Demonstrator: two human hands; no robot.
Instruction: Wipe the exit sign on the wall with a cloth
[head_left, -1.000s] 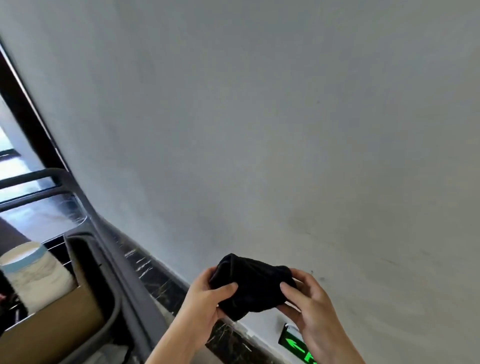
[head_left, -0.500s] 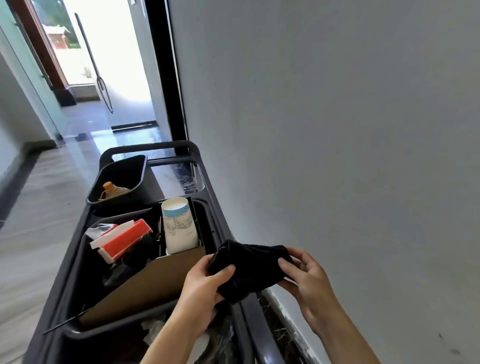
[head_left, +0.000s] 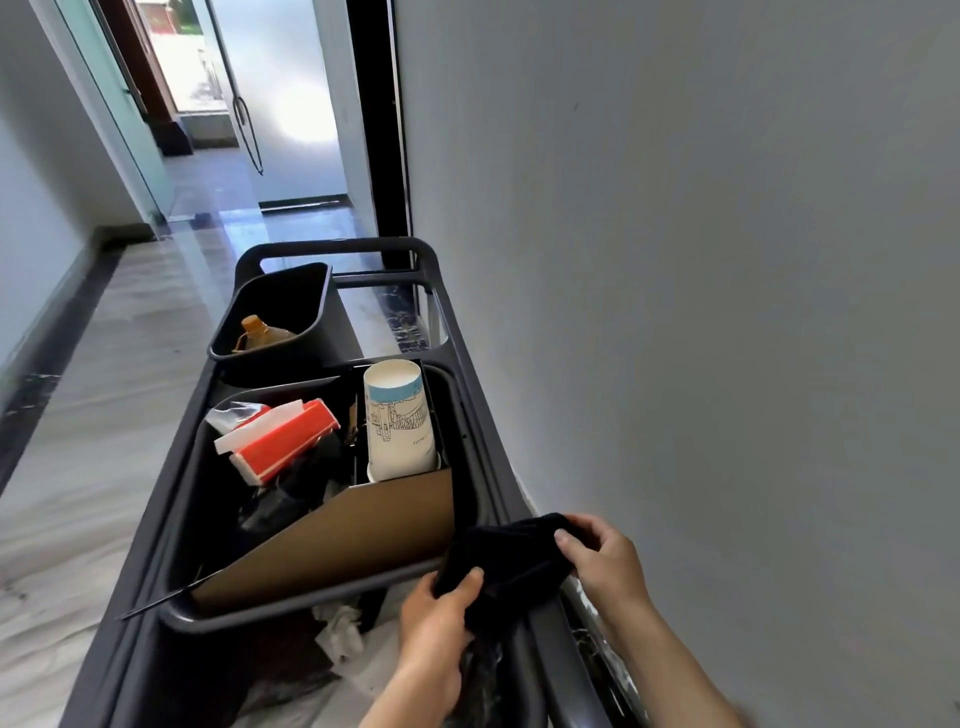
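A bunched black cloth (head_left: 511, 564) is held between both of my hands, low in the head view, above the right rail of a dark cart. My left hand (head_left: 436, 629) grips its lower left side with the thumb on top. My right hand (head_left: 605, 564) pinches its upper right edge. The grey wall (head_left: 701, 312) fills the right half of the view. The exit sign is out of sight.
The dark cleaning cart (head_left: 483, 457) stands along the wall. Its bin holds a paper cup (head_left: 397, 421), a red and white box (head_left: 280, 441) and a brown cardboard sheet (head_left: 343, 540). A smaller black bin (head_left: 283, 317) with a bottle sits behind. A corridor floor and glass door lie beyond.
The view swung left, from the wall and green sign to the cart and corridor. Both hands kept hold of the black cloth and sit lower, over the cart rail.
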